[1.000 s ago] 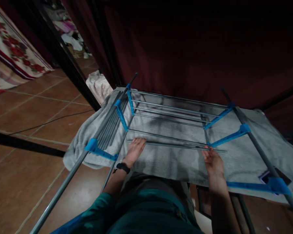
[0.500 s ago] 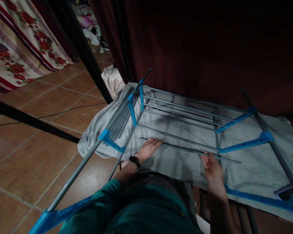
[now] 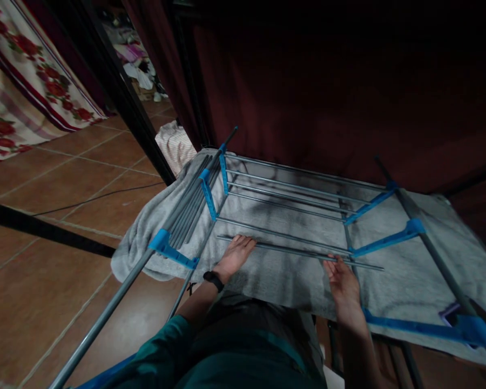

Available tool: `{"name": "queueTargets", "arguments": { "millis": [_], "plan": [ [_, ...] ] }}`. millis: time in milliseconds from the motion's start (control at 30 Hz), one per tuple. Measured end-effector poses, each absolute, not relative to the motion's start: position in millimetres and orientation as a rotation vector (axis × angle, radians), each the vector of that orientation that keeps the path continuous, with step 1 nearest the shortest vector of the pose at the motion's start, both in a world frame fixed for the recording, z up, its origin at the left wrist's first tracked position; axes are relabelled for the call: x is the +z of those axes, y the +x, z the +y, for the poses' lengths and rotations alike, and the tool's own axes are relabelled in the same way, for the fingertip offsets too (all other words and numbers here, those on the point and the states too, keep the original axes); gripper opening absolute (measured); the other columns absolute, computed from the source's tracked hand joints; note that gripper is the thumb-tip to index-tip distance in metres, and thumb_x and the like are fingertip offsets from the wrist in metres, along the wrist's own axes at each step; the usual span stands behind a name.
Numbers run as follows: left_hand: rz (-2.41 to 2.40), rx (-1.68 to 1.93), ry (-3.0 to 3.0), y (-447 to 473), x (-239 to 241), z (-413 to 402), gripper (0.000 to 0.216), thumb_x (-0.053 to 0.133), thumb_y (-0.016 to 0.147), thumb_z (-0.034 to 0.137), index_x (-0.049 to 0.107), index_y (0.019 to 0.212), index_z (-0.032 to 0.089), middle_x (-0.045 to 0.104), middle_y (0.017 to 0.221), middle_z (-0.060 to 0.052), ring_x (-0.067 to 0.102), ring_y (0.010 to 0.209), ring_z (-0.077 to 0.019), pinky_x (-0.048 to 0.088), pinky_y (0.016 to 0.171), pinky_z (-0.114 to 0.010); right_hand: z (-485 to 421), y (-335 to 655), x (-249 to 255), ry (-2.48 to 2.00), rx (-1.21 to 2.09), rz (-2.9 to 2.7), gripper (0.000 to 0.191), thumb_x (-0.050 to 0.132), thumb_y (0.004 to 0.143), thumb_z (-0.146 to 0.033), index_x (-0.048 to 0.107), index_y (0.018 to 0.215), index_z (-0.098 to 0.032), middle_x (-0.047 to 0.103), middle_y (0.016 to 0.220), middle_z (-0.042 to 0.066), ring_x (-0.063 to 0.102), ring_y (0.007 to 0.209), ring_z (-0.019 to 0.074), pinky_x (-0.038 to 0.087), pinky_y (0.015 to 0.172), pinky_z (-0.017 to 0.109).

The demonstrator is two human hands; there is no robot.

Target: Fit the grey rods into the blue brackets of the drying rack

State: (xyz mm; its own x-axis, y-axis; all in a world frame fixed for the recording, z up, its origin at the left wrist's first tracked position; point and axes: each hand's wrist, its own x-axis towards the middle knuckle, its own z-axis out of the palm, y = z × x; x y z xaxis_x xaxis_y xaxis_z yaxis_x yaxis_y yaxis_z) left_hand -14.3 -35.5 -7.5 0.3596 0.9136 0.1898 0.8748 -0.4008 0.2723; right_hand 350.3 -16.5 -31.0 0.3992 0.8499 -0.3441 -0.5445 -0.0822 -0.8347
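Note:
A loose grey metal rod [image 3: 287, 249] runs sideways in front of me, just above the grey blanket. My left hand [image 3: 238, 255], with a dark band at the wrist, is closed over the rod near its left end. Toward its right end my right hand [image 3: 341, 278] grips the same rod, palm turned up, fingers beneath it. Beyond lies a rack frame [image 3: 283, 229] of grey tubes, with several crossbars fitted between blue plastic brackets [image 3: 208, 194] on the left and blue brackets [image 3: 389, 237] on the right.
Several loose grey rods [image 3: 190, 216] lie bundled on the blanket [image 3: 146, 232] at the left. A dark, flat object [image 3: 449, 313] rests by the right front bracket. Dark posts [image 3: 146, 124] and a maroon curtain [image 3: 308, 97] stand behind. A cable [image 3: 93, 200] crosses the tiled floor.
The view has shifted, so everything sits a little further left in the picture. Both hands keep their hold on the rod, which stays much the same relative to the rack.

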Motion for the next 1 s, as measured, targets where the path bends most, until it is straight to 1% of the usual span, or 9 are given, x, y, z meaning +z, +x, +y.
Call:
{"name": "queueTargets", "arguments": {
  "millis": [100, 200, 367, 500, 633, 733, 867, 1000],
  "plan": [
    [1.657, 0.529, 2.470, -14.6, -5.5, -35.8, 0.033, 0.038, 0.108, 0.030, 0.066, 0.120, 0.018, 0.070, 0.111, -0.011, 0.063, 0.106, -0.0235, 0.045, 0.101, -0.042, -15.6, 351.5, -30.8, -1.134, 1.192, -0.340, 0.015, 0.080, 0.073, -0.023, 0.067, 0.081, -0.023, 0.075, 0.089, -0.002, 0.075, 0.084, 0.0129, 0.064, 0.085, 0.027],
    [1.649, 0.562, 2.463, -13.5, -3.2, -37.4, 0.033, 0.038, 0.108, 0.031, 0.065, 0.122, 0.020, 0.070, 0.112, -0.010, 0.064, 0.107, -0.0229, 0.045, 0.103, -0.042, -12.7, 353.2, -31.6, -1.135, 1.194, -0.338, 0.014, 0.079, 0.074, -0.021, 0.068, 0.082, -0.023, 0.075, 0.089, -0.002, 0.075, 0.084, 0.0124, 0.064, 0.086, 0.026],
    [1.668, 0.616, 2.422, -17.6, -2.8, -38.8, 0.031, 0.041, 0.106, 0.034, 0.068, 0.116, 0.022, 0.071, 0.107, -0.009, 0.064, 0.105, -0.0236, 0.046, 0.103, -0.044, -9.6, 346.1, -23.8, -1.117, 1.202, -0.338, 0.012, 0.077, 0.076, -0.022, 0.068, 0.084, -0.023, 0.075, 0.086, -0.001, 0.075, 0.082, 0.0135, 0.065, 0.087, 0.027],
    [1.702, 0.695, 2.387, -27.1, -11.0, -38.4, 0.033, 0.039, 0.106, 0.036, 0.068, 0.111, 0.022, 0.073, 0.104, -0.008, 0.067, 0.102, -0.0253, 0.049, 0.100, -0.044, -9.2, 331.8, -1.1, -1.059, 1.198, -0.312, 0.015, 0.080, 0.074, -0.022, 0.067, 0.081, -0.023, 0.076, 0.085, 0.000, 0.075, 0.084, 0.0160, 0.066, 0.080, 0.029],
    [1.706, 0.780, 2.338, -41.1, -19.9, -31.1, 0.036, 0.039, 0.103, 0.044, 0.069, 0.107, 0.023, 0.076, 0.102, -0.008, 0.070, 0.098, -0.0268, 0.052, 0.096, -0.044, 2.4, 325.2, 28.4, -0.952, 1.182, -0.388, 0.017, 0.082, 0.074, -0.025, 0.068, 0.082, -0.023, 0.078, 0.092, 0.001, 0.075, 0.089, 0.0167, 0.065, 0.083, 0.031],
    [1.709, 0.836, 2.289, -53.0, -20.9, -23.9, 0.038, 0.040, 0.100, 0.048, 0.070, 0.105, 0.024, 0.077, 0.104, -0.008, 0.071, 0.099, -0.0284, 0.054, 0.094, -0.044, 14.3, 326.2, 48.7, -0.955, 1.185, -0.422, 0.016, 0.081, 0.077, -0.027, 0.068, 0.086, -0.023, 0.078, 0.091, 0.002, 0.075, 0.084, 0.0168, 0.064, 0.078, 0.029],
    [1.716, 0.913, 2.222, -65.2, -15.5, -18.8, 0.036, 0.044, 0.095, 0.049, 0.070, 0.102, 0.026, 0.078, 0.101, -0.008, 0.073, 0.098, -0.0308, 0.057, 0.090, -0.046, 26.3, 327.8, 69.2, -0.944, 1.176, -0.437, 0.012, 0.077, 0.083, -0.026, 0.068, 0.090, -0.022, 0.078, 0.089, 0.003, 0.074, 0.076, 0.0148, 0.063, 0.074, 0.026],
    [1.731, 0.959, 2.107, -64.0, -11.4, -23.4, 0.035, 0.050, 0.091, 0.056, 0.068, 0.105, 0.028, 0.078, 0.103, -0.005, 0.074, 0.096, -0.0292, 0.060, 0.087, -0.044, 34.8, 330.0, 85.6, -0.922, 1.138, -0.459, 0.012, 0.078, 0.084, -0.026, 0.069, 0.090, -0.021, 0.079, 0.088, 0.004, 0.073, 0.072, 0.0130, 0.061, 0.071, 0.023]
  ]
}}
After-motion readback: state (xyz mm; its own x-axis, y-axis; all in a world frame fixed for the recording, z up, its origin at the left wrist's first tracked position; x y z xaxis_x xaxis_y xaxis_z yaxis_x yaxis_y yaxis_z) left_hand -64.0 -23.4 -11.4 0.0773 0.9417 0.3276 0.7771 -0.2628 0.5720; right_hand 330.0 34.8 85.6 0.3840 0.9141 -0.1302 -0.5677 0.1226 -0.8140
